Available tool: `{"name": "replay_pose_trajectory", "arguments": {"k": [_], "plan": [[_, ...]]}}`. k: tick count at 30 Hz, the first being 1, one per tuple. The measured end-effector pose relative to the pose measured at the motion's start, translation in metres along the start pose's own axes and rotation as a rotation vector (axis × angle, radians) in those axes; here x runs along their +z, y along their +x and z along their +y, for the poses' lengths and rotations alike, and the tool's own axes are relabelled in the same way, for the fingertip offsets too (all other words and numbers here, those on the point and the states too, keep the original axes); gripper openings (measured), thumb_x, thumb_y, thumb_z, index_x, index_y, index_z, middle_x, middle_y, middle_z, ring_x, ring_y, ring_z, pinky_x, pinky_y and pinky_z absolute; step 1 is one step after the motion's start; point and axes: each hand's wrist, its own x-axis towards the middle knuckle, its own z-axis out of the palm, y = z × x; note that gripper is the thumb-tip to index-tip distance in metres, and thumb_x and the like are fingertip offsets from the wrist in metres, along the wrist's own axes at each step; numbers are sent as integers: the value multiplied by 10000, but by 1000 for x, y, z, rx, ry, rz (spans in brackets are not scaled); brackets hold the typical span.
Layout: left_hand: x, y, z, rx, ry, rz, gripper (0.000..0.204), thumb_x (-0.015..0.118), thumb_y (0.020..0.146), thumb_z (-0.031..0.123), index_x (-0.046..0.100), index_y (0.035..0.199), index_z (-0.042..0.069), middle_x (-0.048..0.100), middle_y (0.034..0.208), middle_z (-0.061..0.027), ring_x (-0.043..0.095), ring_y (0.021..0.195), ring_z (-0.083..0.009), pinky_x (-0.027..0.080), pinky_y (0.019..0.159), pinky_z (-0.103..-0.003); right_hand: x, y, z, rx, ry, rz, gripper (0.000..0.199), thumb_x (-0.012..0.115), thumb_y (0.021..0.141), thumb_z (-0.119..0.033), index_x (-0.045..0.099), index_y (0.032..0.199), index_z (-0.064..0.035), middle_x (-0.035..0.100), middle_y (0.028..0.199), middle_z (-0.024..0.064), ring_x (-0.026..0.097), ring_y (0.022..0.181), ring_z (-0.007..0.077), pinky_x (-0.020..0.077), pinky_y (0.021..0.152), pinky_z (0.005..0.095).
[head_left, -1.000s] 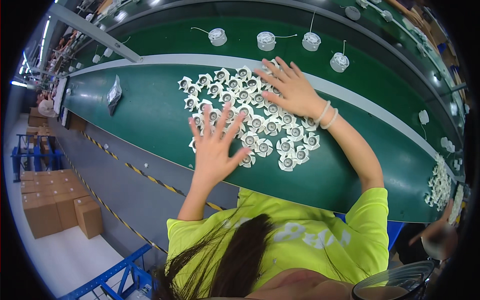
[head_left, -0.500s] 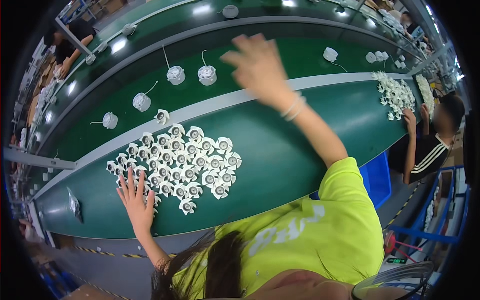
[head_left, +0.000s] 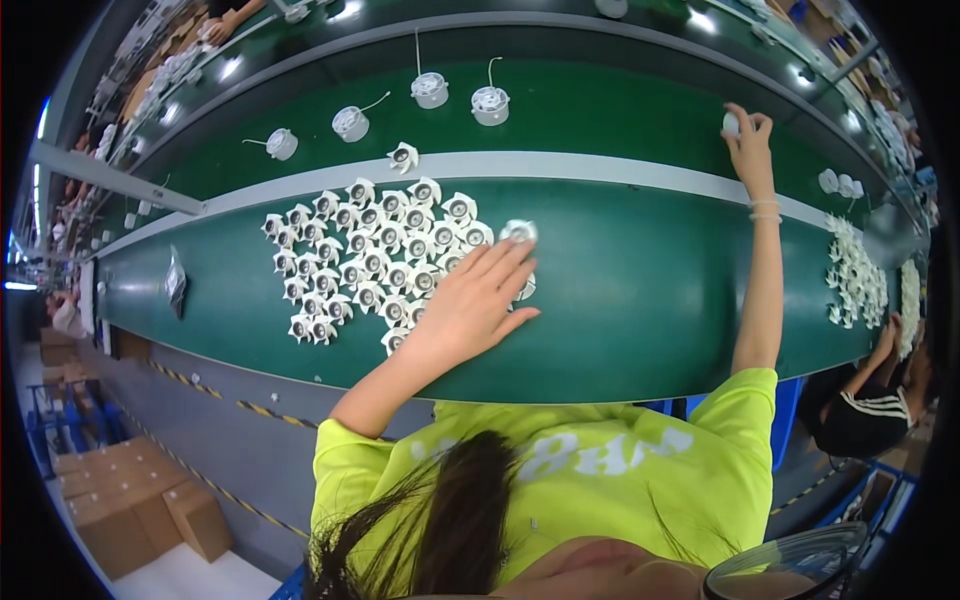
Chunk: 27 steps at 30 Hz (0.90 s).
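The left hand [head_left: 470,305] has moved to the right end of the pile of white fan parts [head_left: 375,255] on the green table [head_left: 640,290]. Its fingers lie flat and spread on them, holding nothing. The right hand [head_left: 750,140] has reached farther right, and now its fingers curl around a small white piece [head_left: 731,123] on the far belt [head_left: 600,110].

— Surface? 
— Green workbench [head_left: 640,300] with a pale strip [head_left: 620,172] along it; beyond the strip, a darker green conveyor belt [head_left: 600,105].
— Load? 
— Cluster of white fan impellers [head_left: 370,260] on the bench, another pile [head_left: 858,275] at the right. Round wired units [head_left: 430,90] on the belt.
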Motion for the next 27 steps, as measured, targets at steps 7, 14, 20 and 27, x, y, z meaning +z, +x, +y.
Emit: {"name": "replay_pose_trajectory", "arguments": {"k": [7, 14, 20, 27], "plan": [[10, 16, -4, 91, -62, 68, 406, 669, 951, 311, 624, 1285, 85, 559, 1417, -79, 529, 1306, -260, 384, 1134, -412, -28, -55, -182, -138, 1152, -299, 382, 800, 822, -84, 569, 1126, -94, 654, 1098, 39, 622, 930, 159, 518, 864, 310], [-46, 12, -44, -68, 107, 174, 377, 695, 919, 239, 642, 1270, 112, 583, 1389, -89, 579, 1226, -277, 461, 1030, -403, -7, -101, -217, -454, 885, -657, 473, 864, 729, -118, 564, 1094, -92, 656, 1215, 67, 630, 1030, 219, 492, 966, 330], [-47, 43, -128, -120, 95, 230, 371, 583, 1012, 311, 642, 1301, 86, 599, 1412, -99, 611, 1195, -307, 472, 1013, -397, -7, -114, -221, -458, 934, -510, 571, 860, 756, -138, 589, 1256, -85, 634, 1249, 83, 624, 1048, 251, 498, 965, 365], [-55, 33, -115, -509, -225, -152, 369, 491, 1046, 234, 624, 1339, 54, 567, 1458, -112, 579, 1251, -319, 451, 1058, -387, 1, -111, -215, -603, 841, -449, 611, 816, 820, -172, 566, 1369, -74, 624, 1266, 101, 609, 1105, 271, 487, 993, 377]]}}
